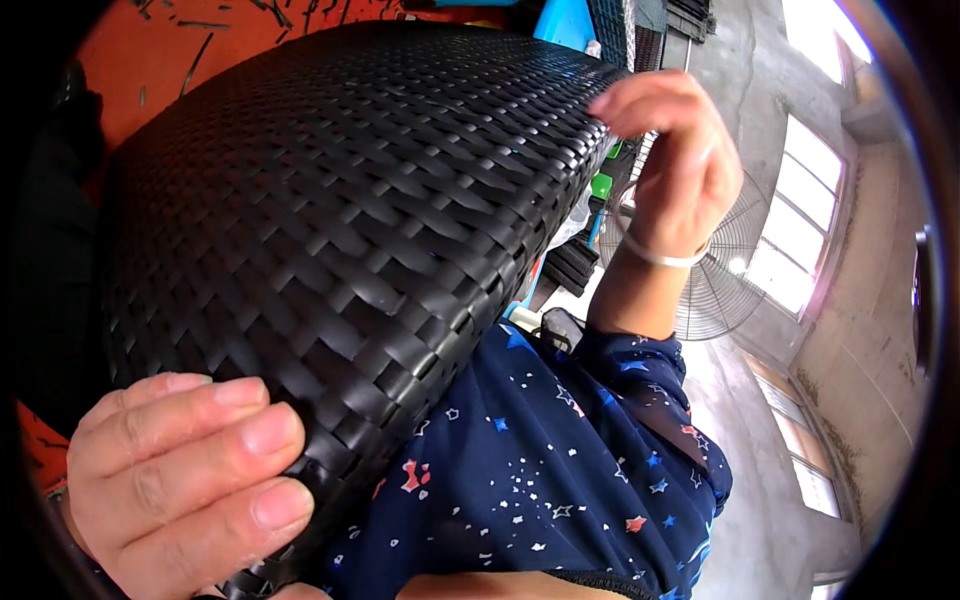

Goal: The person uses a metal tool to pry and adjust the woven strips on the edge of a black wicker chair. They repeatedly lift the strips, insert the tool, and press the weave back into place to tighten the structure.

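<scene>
A large black woven wicker piece, made of flat glossy strips, fills the left and middle of the head view. My left hand grips its near corner, fingers laid over the top; the thumb is mostly hidden. At the far right edge of the weave is my right hand, wrist bent and fingers curled together. Its fingertips meet the wicker edge, and whatever they pinch there is hidden. A pale band circles my right wrist.
Behind my right arm stands a round wire fan guard. Dark strip scraps lie on an orange-red surface at the far left. Past the right edge are a green item and dark bundled strips. My star-patterned navy garment lies close against the weave.
</scene>
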Motion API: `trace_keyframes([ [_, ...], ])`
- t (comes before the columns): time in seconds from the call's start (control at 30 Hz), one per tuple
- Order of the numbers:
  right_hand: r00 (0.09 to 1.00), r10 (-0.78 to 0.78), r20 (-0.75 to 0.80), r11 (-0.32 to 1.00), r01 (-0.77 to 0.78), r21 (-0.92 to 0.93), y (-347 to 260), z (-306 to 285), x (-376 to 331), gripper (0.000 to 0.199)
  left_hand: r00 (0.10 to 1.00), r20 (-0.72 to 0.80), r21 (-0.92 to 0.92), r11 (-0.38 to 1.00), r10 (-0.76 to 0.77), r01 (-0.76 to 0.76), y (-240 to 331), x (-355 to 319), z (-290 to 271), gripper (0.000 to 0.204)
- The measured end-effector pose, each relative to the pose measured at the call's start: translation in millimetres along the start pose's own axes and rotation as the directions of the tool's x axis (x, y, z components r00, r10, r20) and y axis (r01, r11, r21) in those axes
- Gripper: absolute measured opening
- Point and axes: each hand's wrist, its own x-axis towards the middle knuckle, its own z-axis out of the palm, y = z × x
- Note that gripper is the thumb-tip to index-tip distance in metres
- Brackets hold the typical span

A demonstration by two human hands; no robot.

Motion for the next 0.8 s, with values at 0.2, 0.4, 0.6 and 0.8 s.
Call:
trace_keyframes([
  [0.2, 0.886, -0.146, 0.44, 0.989, 0.12, 0.086, -17.6, 1.5, 10.1, 0.06, 0.999, 0.012, -0.003, 0.999, 0.044, -0.044, 0.0, 4.0, 2.1, 0.07],
  [0.4, 0.686, -0.076, 0.724, 0.986, -0.056, 0.157, -16.7, -12.2, 36.9, 0.037, 0.999, 0.015, 0.019, 0.999, -0.036, 0.035, 10.3, 0.3, 9.1, 0.07],
  [0.6, 0.471, -0.288, 0.834, 0.957, 0.111, 0.268, -12.0, -4.3, 76.9, 0.032, 0.983, -0.08, -0.001, 0.986, -0.166, 0.166, 22.1, 6.4, 23.6, 0.062],
  [0.8, 0.383, -0.294, 0.876, 0.953, 0.05, 0.298, -6.5, 6.1, 81.7, 0.032, 0.986, -0.05, -0.023, 0.988, -0.156, 0.155, 22.5, 4.4, 17.5, 0.064],
])
